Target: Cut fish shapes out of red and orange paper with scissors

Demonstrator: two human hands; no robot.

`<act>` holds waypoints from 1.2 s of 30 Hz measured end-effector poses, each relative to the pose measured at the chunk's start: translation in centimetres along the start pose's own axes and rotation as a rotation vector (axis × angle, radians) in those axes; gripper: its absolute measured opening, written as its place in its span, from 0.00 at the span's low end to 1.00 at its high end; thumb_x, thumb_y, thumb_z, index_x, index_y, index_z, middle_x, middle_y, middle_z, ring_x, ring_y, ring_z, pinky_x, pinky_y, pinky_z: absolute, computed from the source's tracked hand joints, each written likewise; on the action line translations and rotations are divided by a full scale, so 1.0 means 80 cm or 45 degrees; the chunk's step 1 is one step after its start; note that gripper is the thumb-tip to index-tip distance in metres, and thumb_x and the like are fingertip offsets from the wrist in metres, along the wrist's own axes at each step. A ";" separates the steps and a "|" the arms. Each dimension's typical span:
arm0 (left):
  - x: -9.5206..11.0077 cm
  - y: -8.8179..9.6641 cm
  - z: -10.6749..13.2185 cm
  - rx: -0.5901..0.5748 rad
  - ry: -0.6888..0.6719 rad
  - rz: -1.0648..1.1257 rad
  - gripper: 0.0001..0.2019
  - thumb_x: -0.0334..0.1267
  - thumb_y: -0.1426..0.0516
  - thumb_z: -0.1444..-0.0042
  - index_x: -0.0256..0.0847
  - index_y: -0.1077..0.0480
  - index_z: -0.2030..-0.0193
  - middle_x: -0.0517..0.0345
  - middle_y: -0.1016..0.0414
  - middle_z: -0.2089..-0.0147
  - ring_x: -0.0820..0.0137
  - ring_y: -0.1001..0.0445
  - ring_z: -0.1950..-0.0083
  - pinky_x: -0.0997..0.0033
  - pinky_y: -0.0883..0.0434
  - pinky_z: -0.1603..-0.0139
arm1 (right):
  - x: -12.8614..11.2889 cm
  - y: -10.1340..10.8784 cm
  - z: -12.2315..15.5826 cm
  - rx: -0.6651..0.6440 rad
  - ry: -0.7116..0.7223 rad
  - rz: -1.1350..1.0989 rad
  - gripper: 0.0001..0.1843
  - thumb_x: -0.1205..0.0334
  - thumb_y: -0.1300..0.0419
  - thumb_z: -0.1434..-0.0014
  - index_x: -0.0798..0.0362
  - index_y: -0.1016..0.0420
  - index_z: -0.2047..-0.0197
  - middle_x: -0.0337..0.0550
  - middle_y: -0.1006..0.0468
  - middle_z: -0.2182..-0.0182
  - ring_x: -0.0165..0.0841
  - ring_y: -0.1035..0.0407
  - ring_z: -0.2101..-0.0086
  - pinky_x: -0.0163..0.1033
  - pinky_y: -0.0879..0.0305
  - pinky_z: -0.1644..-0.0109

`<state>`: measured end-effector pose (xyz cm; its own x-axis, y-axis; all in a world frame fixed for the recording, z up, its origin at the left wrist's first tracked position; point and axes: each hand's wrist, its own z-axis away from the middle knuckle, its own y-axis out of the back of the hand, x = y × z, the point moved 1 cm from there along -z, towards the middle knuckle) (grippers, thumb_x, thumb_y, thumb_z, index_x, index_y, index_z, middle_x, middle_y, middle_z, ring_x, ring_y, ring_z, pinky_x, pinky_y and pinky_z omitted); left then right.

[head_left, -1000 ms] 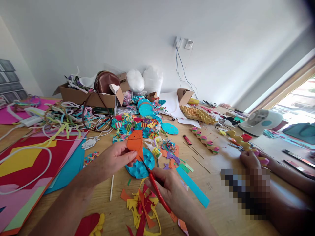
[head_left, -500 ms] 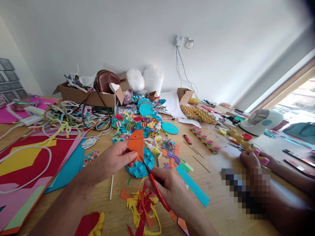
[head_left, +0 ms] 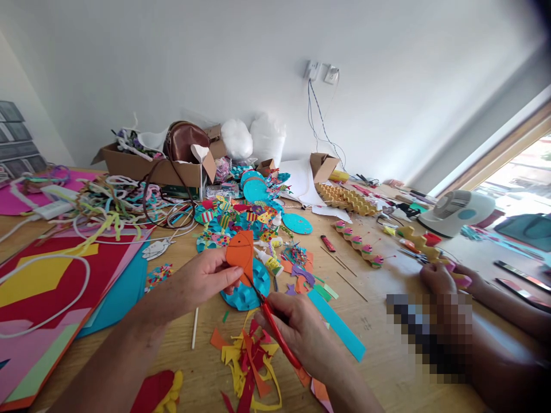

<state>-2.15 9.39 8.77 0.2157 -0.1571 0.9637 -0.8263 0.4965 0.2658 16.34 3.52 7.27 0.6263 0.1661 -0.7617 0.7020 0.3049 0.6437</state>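
Observation:
Pinched between the thumb and fingers of my left hand (head_left: 210,279) is a piece of orange paper (head_left: 240,252) with a fish outline drawn on it in dark lines. My right hand (head_left: 297,321) is closed around red-handled scissors (head_left: 275,327), whose blades meet the lower edge of the orange paper. Behind the blades lies a blue disc (head_left: 253,289) with raised folded pieces. Paper scraps (head_left: 247,367) in yellow, red and orange are heaped below my hands. A glue bottle (head_left: 271,262) rests just right of the orange paper.
Coloured sheets (head_left: 51,275) and tangled pipe cleaners (head_left: 116,201) cover the left side. A cardboard box (head_left: 146,172) stands against the wall. At right, another person's hands (head_left: 439,278) hold an egg-carton strip (head_left: 419,244) near a white fan (head_left: 458,212). Thin sticks (head_left: 344,269) lie between.
The orange paper and my left hand have shifted slightly right and down, and the paper has tilted a little. My right hand with the scissors stays almost in place.

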 end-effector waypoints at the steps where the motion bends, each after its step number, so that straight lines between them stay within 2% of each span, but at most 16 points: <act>1: 0.001 0.000 0.000 0.003 -0.004 -0.008 0.09 0.40 0.47 0.47 0.39 0.28 0.70 0.62 0.33 0.76 0.72 0.34 0.72 0.74 0.35 0.71 | 0.000 0.000 0.000 -0.002 -0.004 -0.007 0.26 0.41 0.51 0.40 0.52 0.45 0.79 0.32 0.45 0.81 0.27 0.53 0.78 0.35 0.57 0.76; 6: 0.003 0.002 -0.002 0.032 -0.059 -0.021 0.08 0.39 0.47 0.46 0.40 0.28 0.69 0.65 0.36 0.76 0.74 0.38 0.73 0.76 0.39 0.72 | 0.001 0.000 0.000 0.013 -0.010 -0.004 0.26 0.40 0.51 0.40 0.52 0.45 0.79 0.33 0.45 0.81 0.27 0.52 0.78 0.35 0.57 0.76; 14: 0.001 -0.001 -0.002 -0.067 -0.077 -0.002 0.09 0.40 0.49 0.45 0.39 0.29 0.68 0.64 0.36 0.74 0.73 0.39 0.72 0.75 0.39 0.70 | 0.004 -0.003 0.001 0.030 0.003 0.010 0.27 0.39 0.51 0.41 0.52 0.45 0.79 0.32 0.44 0.82 0.27 0.51 0.79 0.34 0.56 0.77; 21: 0.005 -0.003 -0.002 -0.044 -0.057 0.083 0.08 0.39 0.47 0.47 0.39 0.28 0.68 0.64 0.35 0.75 0.74 0.38 0.73 0.76 0.39 0.71 | 0.006 -0.002 0.000 0.043 0.030 -0.001 0.26 0.41 0.50 0.41 0.52 0.45 0.79 0.32 0.46 0.82 0.26 0.52 0.79 0.34 0.57 0.77; 27: -0.002 -0.005 -0.006 0.001 -0.112 0.263 0.07 0.38 0.44 0.46 0.40 0.28 0.73 0.66 0.35 0.78 0.76 0.40 0.76 0.79 0.40 0.75 | 0.008 -0.003 0.000 0.070 0.050 0.006 0.26 0.43 0.47 0.41 0.53 0.46 0.80 0.31 0.47 0.84 0.25 0.53 0.80 0.33 0.58 0.77; 31: -0.005 -0.013 -0.008 0.107 -0.109 0.409 0.06 0.38 0.42 0.49 0.39 0.28 0.72 0.66 0.34 0.79 0.78 0.42 0.79 0.79 0.42 0.77 | 0.015 -0.011 -0.002 0.097 0.054 -0.136 0.25 0.44 0.45 0.42 0.52 0.46 0.81 0.31 0.48 0.83 0.25 0.54 0.80 0.33 0.58 0.78; 36: -0.007 -0.023 -0.008 0.175 -0.090 0.564 0.05 0.39 0.42 0.49 0.39 0.28 0.69 0.66 0.32 0.78 0.79 0.41 0.79 0.79 0.41 0.77 | 0.019 -0.029 -0.008 0.088 0.008 -0.518 0.23 0.45 0.44 0.43 0.52 0.45 0.80 0.31 0.47 0.83 0.24 0.50 0.81 0.31 0.57 0.80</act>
<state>-0.37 9.11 7.75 -0.2055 -0.0153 0.9785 -0.8929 0.4122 -0.1811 15.40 3.66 4.58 0.2912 0.0513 -0.9553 0.9131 0.2831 0.2936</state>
